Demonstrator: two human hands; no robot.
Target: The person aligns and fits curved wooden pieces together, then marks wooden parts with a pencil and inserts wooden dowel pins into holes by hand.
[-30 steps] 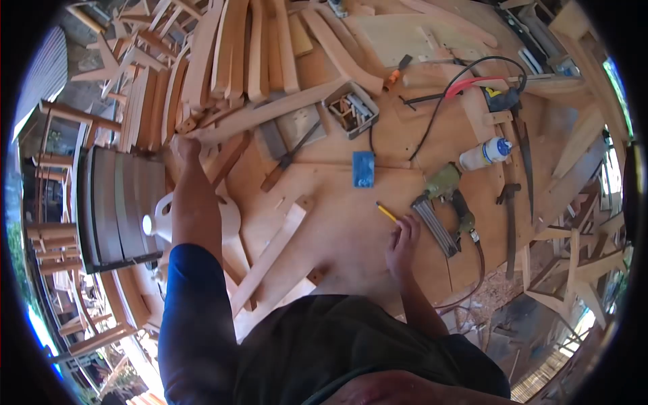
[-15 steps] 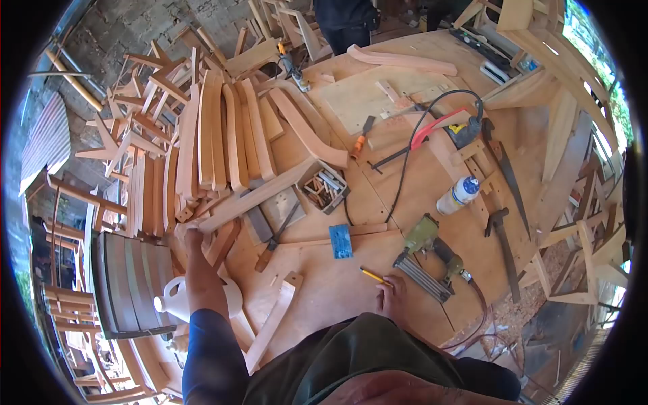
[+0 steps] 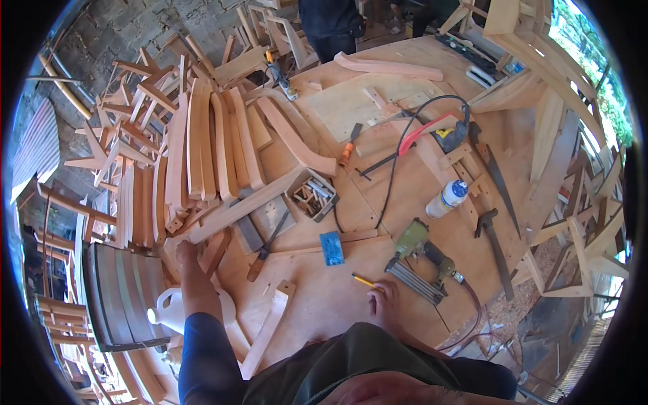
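My left hand [image 3: 181,251] is closed round the near end of a long wooden piece [image 3: 243,207], which slants up beside the stacked curved pieces [image 3: 202,142]. A yellow pencil [image 3: 364,279] sticks out from the fingers of my right hand [image 3: 383,297], low over the tabletop. To the right of that hand lies a green nail gun [image 3: 415,253]. Above it are a blue block [image 3: 331,248] and a box of small pieces [image 3: 312,196]. A chisel [image 3: 260,260] and a short wooden piece [image 3: 268,331] lie between my arms.
A white jug [image 3: 172,309] stands by my left forearm. Farther right lie a white bottle [image 3: 447,199], a hammer [image 3: 496,253], a handsaw [image 3: 496,175] and a corded red tool [image 3: 422,135]. Another person [image 3: 329,27] stands beyond the table [image 3: 466,297]. Chair frames are at both sides.
The view has tilted up and shifted, bringing the far table edge and another person into sight. My left hand stays on the long piece; the pencil is now in my right fingers.
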